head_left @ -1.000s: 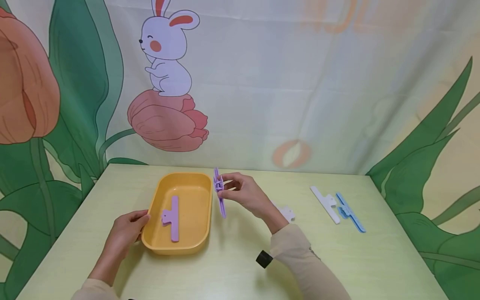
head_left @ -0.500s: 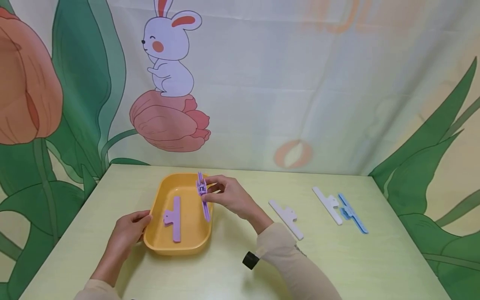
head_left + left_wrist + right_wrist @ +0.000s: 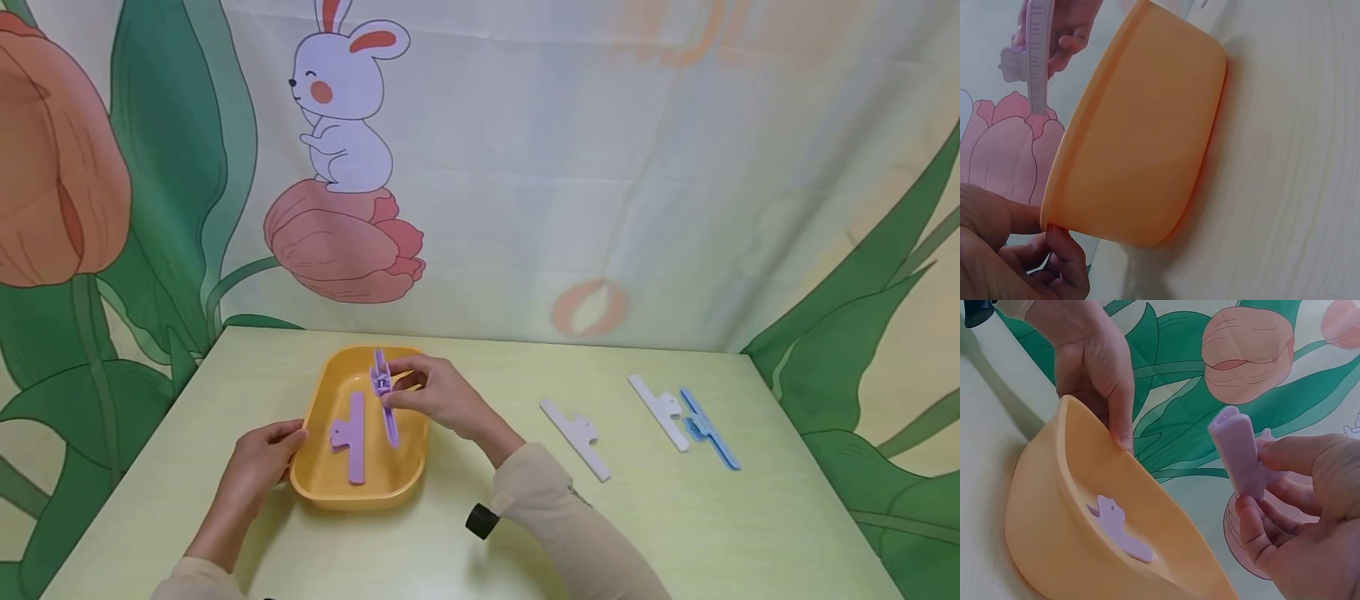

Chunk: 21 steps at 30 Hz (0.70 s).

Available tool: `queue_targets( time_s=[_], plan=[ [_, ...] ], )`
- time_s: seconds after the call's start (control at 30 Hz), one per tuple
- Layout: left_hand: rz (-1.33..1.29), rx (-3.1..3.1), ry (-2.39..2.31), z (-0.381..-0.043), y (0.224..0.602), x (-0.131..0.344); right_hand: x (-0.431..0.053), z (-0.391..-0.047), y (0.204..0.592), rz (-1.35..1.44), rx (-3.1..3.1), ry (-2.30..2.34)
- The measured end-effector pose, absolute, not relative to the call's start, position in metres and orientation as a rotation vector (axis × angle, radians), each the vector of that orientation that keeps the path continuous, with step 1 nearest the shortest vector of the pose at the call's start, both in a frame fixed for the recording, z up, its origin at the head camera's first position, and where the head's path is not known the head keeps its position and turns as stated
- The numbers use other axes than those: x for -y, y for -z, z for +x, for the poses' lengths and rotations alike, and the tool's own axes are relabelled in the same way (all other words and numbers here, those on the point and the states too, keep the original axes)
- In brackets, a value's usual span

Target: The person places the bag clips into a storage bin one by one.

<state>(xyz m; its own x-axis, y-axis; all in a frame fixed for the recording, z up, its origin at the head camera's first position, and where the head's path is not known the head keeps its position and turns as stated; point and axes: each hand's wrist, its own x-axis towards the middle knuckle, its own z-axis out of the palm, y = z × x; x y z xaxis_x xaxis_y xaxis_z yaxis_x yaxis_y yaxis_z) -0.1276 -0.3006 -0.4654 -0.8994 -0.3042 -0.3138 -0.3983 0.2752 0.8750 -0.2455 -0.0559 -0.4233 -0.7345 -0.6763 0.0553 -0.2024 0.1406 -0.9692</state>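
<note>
My right hand (image 3: 431,392) pinches a purple clip (image 3: 383,392), a long-jawed bag clip, between thumb and fingers. It hangs above the right half of a yellow-orange tub (image 3: 360,504); the right wrist view shows the held clip (image 3: 1238,450) clear of the rim. Inside the tub a second purple clip (image 3: 356,437) lies flat on the floor, left of the middle. With thumb and fingers my left hand (image 3: 262,457) grips the tub's left rim; the left wrist view shows the fingers (image 3: 1066,259) under the rim's edge.
Right of the tub, a white clip (image 3: 576,440) lies on the table (image 3: 465,542). Farther right, another white clip (image 3: 660,412) lies close beside a blue clip (image 3: 710,429). A printed curtain (image 3: 510,167) hangs behind the table's back edge.
My right hand has carried the purple clip leftward, from beside the tub's right rim to over its inside. The white clip behind the forearm has come into full sight. My left hand keeps its grip.
</note>
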Motion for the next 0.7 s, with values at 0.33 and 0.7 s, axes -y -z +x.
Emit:
queue_targets(
  time_s=[0.33,0.7],
  plan=[
    [-0.671,-2.427,-1.742,-0.125,0.464,0.299,0.071,-0.244,0.426,-0.87,-2.068,1.58],
    [-0.667,-2.422,-1.762,-0.125,0.465,0.3,0.082,-0.247,0.433,-0.895,-2.153,1.48]
  ],
)
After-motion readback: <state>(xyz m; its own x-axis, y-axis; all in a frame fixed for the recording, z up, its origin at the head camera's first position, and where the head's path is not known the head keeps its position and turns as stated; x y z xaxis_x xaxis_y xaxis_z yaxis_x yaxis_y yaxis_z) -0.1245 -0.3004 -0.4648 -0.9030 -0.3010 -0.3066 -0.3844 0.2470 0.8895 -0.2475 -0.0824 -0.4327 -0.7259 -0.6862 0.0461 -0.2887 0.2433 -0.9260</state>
